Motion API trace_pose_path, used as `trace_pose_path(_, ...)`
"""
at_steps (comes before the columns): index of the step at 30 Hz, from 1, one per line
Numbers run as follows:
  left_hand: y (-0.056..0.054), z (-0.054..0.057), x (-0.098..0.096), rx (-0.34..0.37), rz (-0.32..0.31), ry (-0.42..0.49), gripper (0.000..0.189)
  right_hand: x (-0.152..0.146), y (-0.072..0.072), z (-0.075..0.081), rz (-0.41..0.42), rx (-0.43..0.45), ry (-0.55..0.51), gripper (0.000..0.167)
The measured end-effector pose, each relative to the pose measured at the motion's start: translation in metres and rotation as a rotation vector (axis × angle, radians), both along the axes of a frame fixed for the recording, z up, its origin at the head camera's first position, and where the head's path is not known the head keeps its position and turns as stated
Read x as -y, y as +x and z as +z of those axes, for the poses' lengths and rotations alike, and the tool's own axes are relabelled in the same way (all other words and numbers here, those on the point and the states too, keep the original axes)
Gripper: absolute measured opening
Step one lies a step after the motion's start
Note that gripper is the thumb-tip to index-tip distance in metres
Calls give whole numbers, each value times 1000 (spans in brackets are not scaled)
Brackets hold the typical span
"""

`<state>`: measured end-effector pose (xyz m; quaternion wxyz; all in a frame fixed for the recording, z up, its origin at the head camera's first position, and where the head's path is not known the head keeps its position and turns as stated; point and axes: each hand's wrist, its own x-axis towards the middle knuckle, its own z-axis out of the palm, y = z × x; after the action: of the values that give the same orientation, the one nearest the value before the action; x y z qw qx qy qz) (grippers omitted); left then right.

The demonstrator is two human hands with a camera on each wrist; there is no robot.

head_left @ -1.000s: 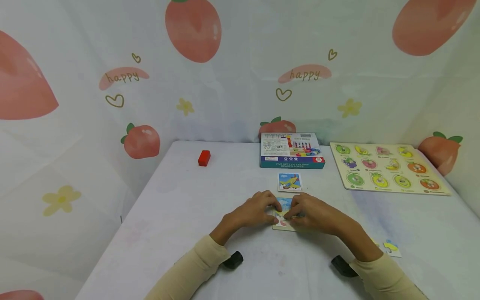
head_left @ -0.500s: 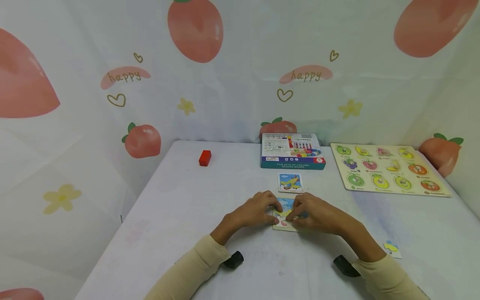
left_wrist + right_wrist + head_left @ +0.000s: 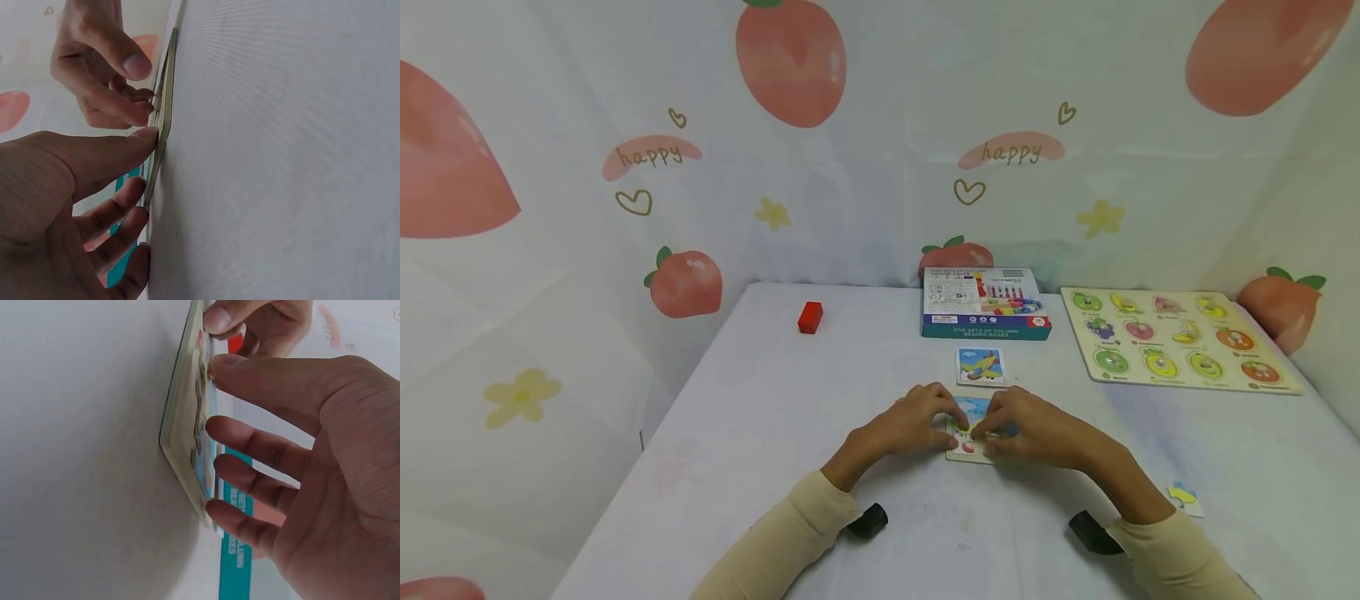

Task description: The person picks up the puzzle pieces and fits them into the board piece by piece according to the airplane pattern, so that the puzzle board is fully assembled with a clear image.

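In the head view a small jigsaw board with a pale frame lies at the table's middle, blue, yellow and pink pieces in it. My left hand holds the board's left side, thumb and curled fingers at its edge. From the right, my right hand bends over the board and pinches a puzzle piece at its middle. The right wrist view shows the other right fingers curved along the board. Both hands nearly meet there and hide much of the picture.
Behind the board lies an airplane picture card, then a flat beads box. A fruit peg board is at the back right, a red block at the back left. Loose puzzle pieces lie beside the right forearm.
The right fingertips have shifted slightly on the board, and the right forearm has moved a little rightward, covering part of the loose pieces. The left hand stays almost still.
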<state>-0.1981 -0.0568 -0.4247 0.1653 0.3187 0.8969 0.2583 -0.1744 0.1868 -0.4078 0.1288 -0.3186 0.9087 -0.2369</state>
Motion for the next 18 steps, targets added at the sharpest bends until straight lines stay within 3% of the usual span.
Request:
trace_pose_path(7,2,1,0,8,16,-1,22,-24,7,3,-85,21,-25,29)
trace_pose_path(18,3,0,0,9,17,20,24,-86,40,3,-268,27,30,38)
